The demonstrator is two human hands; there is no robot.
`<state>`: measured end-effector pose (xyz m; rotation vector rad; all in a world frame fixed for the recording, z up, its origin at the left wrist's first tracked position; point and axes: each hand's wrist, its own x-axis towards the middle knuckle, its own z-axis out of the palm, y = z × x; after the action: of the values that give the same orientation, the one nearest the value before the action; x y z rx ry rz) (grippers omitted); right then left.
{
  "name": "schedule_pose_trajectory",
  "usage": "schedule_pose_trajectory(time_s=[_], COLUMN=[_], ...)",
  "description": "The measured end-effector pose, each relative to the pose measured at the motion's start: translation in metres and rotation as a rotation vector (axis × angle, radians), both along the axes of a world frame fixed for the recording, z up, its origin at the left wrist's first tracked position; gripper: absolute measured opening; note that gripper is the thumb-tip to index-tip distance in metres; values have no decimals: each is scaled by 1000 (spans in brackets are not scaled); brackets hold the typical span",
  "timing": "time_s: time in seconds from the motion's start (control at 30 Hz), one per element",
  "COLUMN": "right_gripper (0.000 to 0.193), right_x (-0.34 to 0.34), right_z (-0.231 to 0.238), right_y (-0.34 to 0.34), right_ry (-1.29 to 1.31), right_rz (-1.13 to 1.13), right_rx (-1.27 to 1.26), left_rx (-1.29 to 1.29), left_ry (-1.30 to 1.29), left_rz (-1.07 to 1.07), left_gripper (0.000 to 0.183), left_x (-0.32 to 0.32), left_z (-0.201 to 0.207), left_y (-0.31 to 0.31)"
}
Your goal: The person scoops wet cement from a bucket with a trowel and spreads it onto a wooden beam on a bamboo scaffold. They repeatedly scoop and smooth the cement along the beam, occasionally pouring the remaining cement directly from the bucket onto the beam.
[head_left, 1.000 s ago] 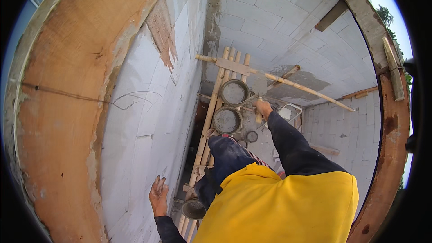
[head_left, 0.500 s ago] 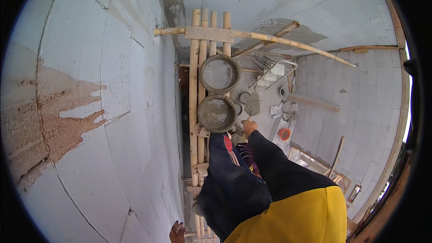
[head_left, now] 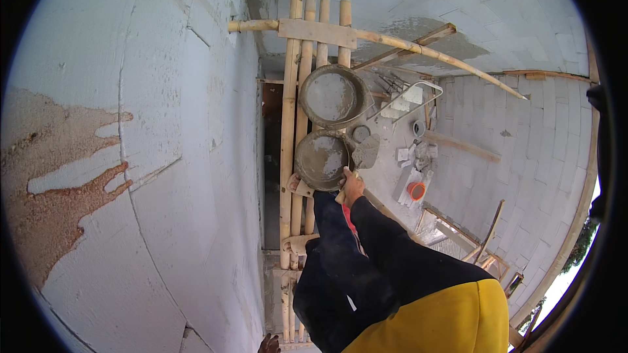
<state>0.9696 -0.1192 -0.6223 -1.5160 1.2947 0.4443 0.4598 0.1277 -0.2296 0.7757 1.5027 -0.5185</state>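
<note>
My right hand (head_left: 353, 186) is closed round the wooden handle of a trowel (head_left: 366, 152). The trowel's grey, mortar-coated blade reaches past the right rim of the nearer bucket (head_left: 306, 168), which has wet grey mortar inside. Just beyond it stands a second bucket (head_left: 361, 95), also holding grey mix. Both rest on a platform of bamboo poles (head_left: 288, 150). At the lower edge, my left hand (head_left: 269, 344) shows only in part, beside the wall, its fingers apart and nothing seen in them.
A pale block wall (head_left: 196, 216) with a brown mortar patch (head_left: 59, 176) runs close along my left. A bamboo crosspole (head_left: 438, 57) juts right across the platform's far end. Far below on the floor are an orange bucket (head_left: 416, 191), block pieces and a metal-framed wheelbarrow-like thing (head_left: 409, 101).
My right hand has brought the trowel left and nearer, up to the close bucket's rim. My left hand has slipped lower, mostly out of view. The whole view has shifted slightly.
</note>
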Motion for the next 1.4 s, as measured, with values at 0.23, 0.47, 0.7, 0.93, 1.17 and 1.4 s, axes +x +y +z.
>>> schedule_pose_trajectory(time_s=[0.23,0.47,0.7,0.93,1.17,1.4], right_gripper=[24,21,32,29,35,41], right_x=[24,39,67,111,103,116], right_z=[61,177,463,791,1058,1259], right_y=[52,49,79,105,131,206], right_ry=[-14,-64,-284,-658,-1545,-1999], right_rz=[-114,197,1053,1620,1923,2173], right_rx=[215,218,184,194,-36,112], left_rx=[189,407,526,459,891,1385], left_ry=[1,-30,-334,-603,-1192,-1785], left_rz=[-234,-89,44,-128,-456,-221], left_gripper=[60,52,56,65,119,145], left_x=[-1,-6,97,276,419,489], left_z=[21,28,35,96,234,406], left_y=[0,-10,6,24,49,88])
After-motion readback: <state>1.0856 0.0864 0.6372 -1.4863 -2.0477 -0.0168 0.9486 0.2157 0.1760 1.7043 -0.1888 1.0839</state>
